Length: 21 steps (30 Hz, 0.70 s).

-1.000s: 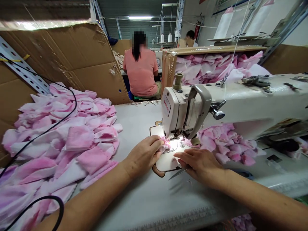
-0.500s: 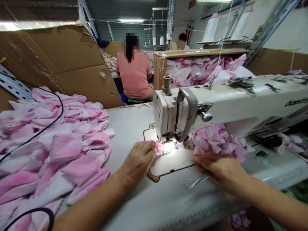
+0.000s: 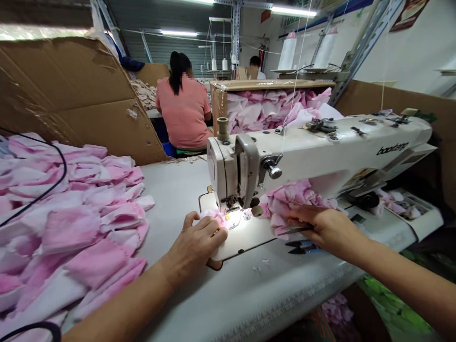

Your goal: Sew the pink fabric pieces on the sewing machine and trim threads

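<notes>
Left hand (image 3: pixel 194 244) spread on pink fabric (image 3: pixel 213 217) — right hand (image 3: pixel 320 228) pinching fabric pile (image 3: pixel 288 202)

1 left hand (image 3: pixel 194 249), 1 right hand (image 3: pixel 324 232), 1 sewing machine (image 3: pixel 320 147), 1 pair of snips (image 3: pixel 301 247), 2 co-workers (image 3: pixel 183 114).

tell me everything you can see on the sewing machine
The industrial sewing machine has a cream-white painted body, marked baoteng along its arm, with a thread post on top and a lit needle area at its head. It sits on a white table; pink-and-white fabric bunches under its arm, near the left hand.
</notes>
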### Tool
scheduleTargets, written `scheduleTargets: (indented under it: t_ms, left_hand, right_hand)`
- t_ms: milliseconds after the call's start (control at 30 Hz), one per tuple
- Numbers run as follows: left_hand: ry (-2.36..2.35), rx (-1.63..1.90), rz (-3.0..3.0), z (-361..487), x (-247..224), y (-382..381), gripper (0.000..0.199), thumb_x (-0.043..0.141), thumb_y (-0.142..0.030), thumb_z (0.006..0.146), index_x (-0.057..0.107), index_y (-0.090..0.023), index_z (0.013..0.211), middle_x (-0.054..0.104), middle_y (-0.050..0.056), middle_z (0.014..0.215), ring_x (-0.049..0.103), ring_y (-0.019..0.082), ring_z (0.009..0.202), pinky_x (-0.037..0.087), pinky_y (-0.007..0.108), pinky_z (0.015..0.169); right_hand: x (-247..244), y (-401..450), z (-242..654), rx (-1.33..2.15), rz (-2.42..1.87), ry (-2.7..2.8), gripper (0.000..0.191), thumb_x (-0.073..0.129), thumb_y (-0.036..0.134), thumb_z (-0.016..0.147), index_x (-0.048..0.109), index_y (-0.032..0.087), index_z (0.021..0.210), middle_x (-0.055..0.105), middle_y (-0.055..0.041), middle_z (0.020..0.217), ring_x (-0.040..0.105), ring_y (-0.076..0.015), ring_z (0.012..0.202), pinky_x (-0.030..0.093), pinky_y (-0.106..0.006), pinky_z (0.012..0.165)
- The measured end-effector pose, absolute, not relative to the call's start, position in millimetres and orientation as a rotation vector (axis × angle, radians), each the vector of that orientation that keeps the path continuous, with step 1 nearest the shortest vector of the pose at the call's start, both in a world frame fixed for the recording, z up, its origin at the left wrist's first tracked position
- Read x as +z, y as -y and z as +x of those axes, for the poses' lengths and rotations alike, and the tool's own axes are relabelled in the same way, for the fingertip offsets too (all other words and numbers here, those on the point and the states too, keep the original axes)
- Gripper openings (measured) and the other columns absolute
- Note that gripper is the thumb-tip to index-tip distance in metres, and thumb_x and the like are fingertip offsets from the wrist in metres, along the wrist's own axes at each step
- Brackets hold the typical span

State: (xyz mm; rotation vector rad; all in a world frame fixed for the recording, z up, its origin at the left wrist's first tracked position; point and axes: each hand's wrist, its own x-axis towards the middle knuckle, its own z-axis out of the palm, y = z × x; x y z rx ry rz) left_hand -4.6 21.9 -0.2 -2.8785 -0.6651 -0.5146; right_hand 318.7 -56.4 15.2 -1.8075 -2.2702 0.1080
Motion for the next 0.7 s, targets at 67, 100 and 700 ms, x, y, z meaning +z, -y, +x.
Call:
scheduleTargets:
  t_ms: [67,100,700]
  left_hand:
    - [0.697,-0.510,-2.893,-5.2,0.3,-18.1,0.015,0.053,-0.011,0.076,0.055,-0.020,0.088,0.060,0.000,0.081,0.053,0.019,0.079,0.025,0.039,0.085]
    - [0.725,-0.511,-2.899,-5.2,1.0,-15.8,0.014,0.050,-0.009,0.079,0.055,-0.020,0.087,0.060,0.000,0.081,0.053,0.018,0.078,0.026,0.039,0.084]
    - [0.770,-0.511,-2.981,-0.1,3.7,-12.4,0.003,0.056,-0.018,0.086,0.055,-0.018,0.089,0.066,0.005,0.107,0.057,0.023,0.103,0.026,0.043,0.089]
  right_hand:
    - [14.8,49.4,312.1,0.077,-1.811,2.311,0.033,0.058,0.016,0.080,0.064,0.025,0.111,0.070,-0.0023,0.108,0.067,-0.0244,0.092,0.051,-0.034,0.073]
    - [14.1,45.4,309.7,0.069,-1.807,2.340,0.033,0.060,0.018,0.080,0.063,0.025,0.112,0.070,-0.0027,0.108,0.067,-0.0247,0.092,0.050,-0.034,0.073]
    - [29.6,25.3,256.3,0.381,-1.310,2.544,0.035,0.049,0.007,0.083,0.067,0.027,0.106,0.069,-0.0020,0.097,0.064,-0.0185,0.082,0.044,-0.027,0.069]
